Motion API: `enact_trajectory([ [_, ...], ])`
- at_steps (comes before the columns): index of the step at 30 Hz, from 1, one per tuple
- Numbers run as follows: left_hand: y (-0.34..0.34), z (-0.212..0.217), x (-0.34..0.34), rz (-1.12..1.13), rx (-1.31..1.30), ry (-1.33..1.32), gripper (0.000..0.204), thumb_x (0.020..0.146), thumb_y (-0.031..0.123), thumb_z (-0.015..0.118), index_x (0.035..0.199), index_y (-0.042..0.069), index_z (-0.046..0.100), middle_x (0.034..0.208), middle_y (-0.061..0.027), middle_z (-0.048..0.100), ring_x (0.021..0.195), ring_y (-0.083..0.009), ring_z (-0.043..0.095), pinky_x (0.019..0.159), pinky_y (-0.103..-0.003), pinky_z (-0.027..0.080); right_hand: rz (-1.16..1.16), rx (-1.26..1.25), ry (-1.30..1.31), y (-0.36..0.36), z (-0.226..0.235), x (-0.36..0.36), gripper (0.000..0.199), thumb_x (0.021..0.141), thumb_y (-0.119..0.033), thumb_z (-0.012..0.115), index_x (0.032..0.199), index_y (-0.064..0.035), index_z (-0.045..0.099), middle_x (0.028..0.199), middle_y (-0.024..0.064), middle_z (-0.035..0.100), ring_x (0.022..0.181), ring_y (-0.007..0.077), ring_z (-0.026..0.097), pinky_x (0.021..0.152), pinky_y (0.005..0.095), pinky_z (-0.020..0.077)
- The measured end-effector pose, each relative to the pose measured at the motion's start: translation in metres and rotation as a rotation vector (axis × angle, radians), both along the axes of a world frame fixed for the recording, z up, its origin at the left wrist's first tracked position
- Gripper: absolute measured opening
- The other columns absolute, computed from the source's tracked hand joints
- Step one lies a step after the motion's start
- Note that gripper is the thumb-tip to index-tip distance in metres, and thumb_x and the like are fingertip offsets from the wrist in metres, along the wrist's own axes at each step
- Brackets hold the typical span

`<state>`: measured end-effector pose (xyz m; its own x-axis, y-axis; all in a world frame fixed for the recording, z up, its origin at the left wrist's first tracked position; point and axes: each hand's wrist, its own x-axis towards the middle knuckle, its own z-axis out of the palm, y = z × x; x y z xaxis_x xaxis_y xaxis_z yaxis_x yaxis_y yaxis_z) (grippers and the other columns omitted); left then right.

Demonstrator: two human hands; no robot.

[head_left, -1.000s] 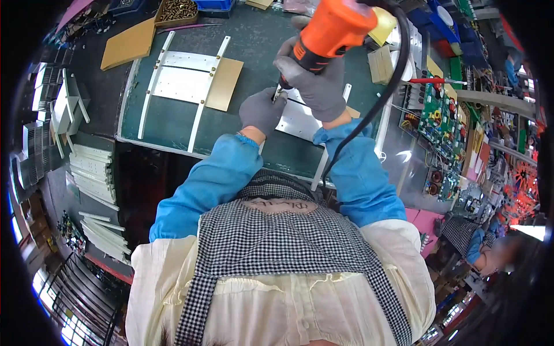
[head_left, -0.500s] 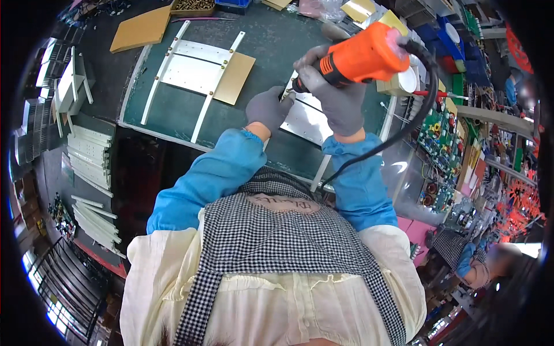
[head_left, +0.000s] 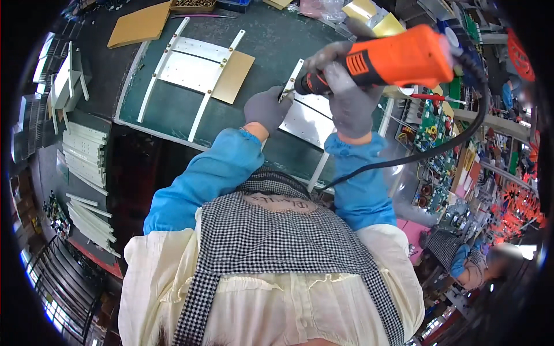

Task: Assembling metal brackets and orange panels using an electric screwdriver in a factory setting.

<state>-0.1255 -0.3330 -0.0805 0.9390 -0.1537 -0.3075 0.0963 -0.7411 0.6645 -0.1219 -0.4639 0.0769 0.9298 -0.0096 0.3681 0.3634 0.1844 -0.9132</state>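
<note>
Orange and corded, the electric screwdriver (head_left: 398, 60) is gripped in the gloved right hand (head_left: 346, 95), fingers wrapped tight round its body, tip down at a white rail (head_left: 290, 81) on the metal panel (head_left: 309, 118) near the green table's (head_left: 277, 40) right edge. The gloved left hand (head_left: 266, 109) pinches at the tip, fingers narrow, resting on the panel. A second assembled panel (head_left: 190, 72) lies further left.

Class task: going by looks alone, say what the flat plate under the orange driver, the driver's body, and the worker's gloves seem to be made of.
Plate: seemingly bare sheet metal, perhaps aluminium; pale grey, flat, with a dull sheen.
Orange driver: probably moulded plastic; smooth, evenly bright casing with black vent slots.
Gloves on the left hand and right hand: likely knitted fabric, perhaps coated; matte grey, close fitting.
</note>
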Motion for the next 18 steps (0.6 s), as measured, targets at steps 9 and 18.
enact_trajectory([
  [9, 0.0, -0.002, -0.001, 0.022, -0.036, -0.006, 0.036, 0.087, 0.043, 0.062, 0.115, 0.02, 0.068, 0.089, -0.0111, 0.072, 0.086, -0.0336, 0.068, 0.074, -0.045, 0.053, -0.127, 0.079, 0.043, 0.004, -0.019, -0.01, 0.063, 0.083, 0.001, 0.062, 0.14, 0.0, 0.036, 0.091, 0.0108, 0.065, 0.083, 0.025, 0.066, 0.082, 0.0449, 0.0554],
  [18, 0.001, -0.001, -0.001, 0.014, -0.031, 0.006, 0.037, 0.087, 0.044, 0.062, 0.117, 0.021, 0.068, 0.091, -0.0108, 0.072, 0.087, -0.034, 0.068, 0.076, -0.045, 0.053, -0.253, 0.064, 0.135, 0.013, -0.011, -0.008, 0.066, 0.076, 0.007, 0.067, 0.136, 0.0016, 0.039, 0.083, 0.0063, 0.066, 0.07, 0.0128, 0.063, 0.061, 0.0269, 0.0538],
])
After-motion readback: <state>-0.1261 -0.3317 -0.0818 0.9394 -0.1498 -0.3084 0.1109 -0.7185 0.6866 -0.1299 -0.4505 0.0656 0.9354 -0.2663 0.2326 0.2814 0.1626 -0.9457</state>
